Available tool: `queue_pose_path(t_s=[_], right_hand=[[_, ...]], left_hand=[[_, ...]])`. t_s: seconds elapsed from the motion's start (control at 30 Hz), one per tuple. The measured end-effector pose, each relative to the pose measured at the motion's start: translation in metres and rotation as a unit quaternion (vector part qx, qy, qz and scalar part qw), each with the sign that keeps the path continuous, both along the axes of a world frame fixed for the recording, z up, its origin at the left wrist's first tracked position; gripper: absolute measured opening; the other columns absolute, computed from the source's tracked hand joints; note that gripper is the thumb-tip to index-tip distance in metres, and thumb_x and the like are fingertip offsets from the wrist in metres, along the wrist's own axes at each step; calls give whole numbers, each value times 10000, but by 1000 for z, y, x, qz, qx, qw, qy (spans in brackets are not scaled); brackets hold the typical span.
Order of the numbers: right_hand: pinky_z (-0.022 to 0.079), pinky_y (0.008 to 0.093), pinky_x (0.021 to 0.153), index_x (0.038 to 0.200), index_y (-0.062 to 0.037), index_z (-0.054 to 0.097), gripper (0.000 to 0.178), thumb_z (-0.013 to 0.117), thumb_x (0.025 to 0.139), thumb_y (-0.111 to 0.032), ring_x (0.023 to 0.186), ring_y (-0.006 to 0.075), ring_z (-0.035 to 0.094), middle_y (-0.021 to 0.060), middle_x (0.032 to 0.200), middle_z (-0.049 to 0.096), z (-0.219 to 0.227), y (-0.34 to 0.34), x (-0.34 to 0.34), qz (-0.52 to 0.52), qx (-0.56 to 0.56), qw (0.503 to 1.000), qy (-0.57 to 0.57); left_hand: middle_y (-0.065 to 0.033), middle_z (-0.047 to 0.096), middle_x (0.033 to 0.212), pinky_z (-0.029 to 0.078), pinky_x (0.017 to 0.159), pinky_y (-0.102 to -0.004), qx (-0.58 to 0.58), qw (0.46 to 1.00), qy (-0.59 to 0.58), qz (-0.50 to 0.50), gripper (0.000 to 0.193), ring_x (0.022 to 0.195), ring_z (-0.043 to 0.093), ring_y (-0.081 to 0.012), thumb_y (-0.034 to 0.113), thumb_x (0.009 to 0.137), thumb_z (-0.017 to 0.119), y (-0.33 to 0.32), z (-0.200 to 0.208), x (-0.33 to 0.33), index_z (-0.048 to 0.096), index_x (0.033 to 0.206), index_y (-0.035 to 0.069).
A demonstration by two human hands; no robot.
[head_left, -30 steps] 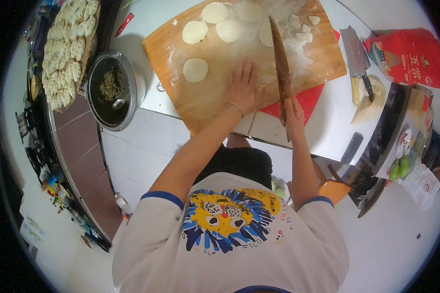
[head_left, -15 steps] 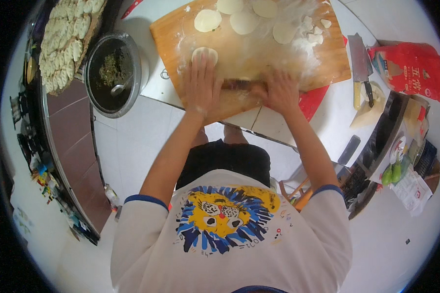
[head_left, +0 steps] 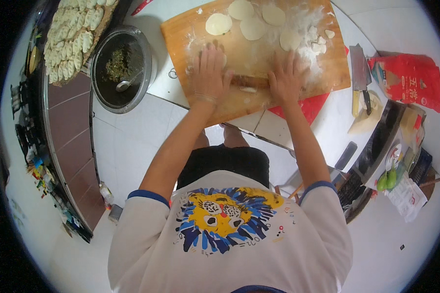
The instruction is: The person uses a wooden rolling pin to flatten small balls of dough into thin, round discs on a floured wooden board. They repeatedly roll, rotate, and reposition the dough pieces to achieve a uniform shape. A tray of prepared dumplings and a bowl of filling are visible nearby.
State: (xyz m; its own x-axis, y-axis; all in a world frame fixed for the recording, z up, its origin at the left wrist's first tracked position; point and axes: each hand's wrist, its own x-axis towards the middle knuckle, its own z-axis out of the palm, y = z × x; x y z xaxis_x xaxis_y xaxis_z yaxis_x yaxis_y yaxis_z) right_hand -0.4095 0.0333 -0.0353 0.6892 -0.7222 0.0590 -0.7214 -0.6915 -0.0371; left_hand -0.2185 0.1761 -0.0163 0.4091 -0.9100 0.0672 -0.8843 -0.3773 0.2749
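Observation:
A short wooden rolling pin lies crosswise on the floured wooden board. My left hand is flat over its left end, fingers stretched forward and the thumb apart. Over the right end rests my right hand, its fingers also straight and spread. A small piece of dough shows at the near edge of the pin, partly under it. One dough round is mostly hidden by my left fingers. Several thin dough rounds lie toward the far side, with small dough lumps in flour at the right.
Left of the board stands a dark bowl of chopped green filling with a spoon. Beyond it is a tray of dumplings. On the right are a cleaver, a smaller knife, a red bag and a phone.
The view has shifted slightly. My left hand has slid right and now covers most of the near dough round. The right hand was blurred before and is now sharper. A dough piece shows by the pin.

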Motion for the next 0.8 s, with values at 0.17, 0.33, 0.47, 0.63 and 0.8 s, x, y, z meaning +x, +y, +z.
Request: queue_pose_path(t_s=[0.17,0.33,0.47,0.63,0.8], right_hand=[[196,625,1060,1359,-182,483,582,565,863,-476,1342,370,346,158,1448,392,17,55,-47,53,69,993,-79],[459,432,814,1119,-107,562,399,705,803,-303,980,312,593,113,1091,598,24,22,-43,38,214,975,-54],[500,406,681,1104,-76,560,366,708,812,-240,820,325,621,130,974,608,30,30,-56,-74,256,944,-194],[504,400,717,1078,-64,571,346,729,784,-155,872,337,613,136,983,602,27,22,-72,-83,232,933,-262],[478,431,810,1083,-80,581,370,746,768,-183,928,331,597,137,1043,586,23,1,-95,16,180,975,-134]], left_hand=[[-210,299,1492,203,1119,-541,23,998,43,-42,675,1374,263,-402,366,886,549,51,-1,-27,342,1423,15],[-227,466,1278,312,1030,-549,-172,982,68,32,606,1218,410,-426,325,847,620,25,6,-17,435,1330,10],[-193,520,1140,404,900,-513,2,991,120,58,459,1060,495,-399,279,840,629,24,21,-57,506,1195,16],[-187,526,1148,430,889,-479,37,984,150,-90,448,1073,510,-368,282,821,633,-8,-12,-77,521,1167,20],[-215,433,1354,310,1043,-514,-127,971,170,-105,582,1256,398,-412,323,865,602,33,-9,-62,438,1326,10]])
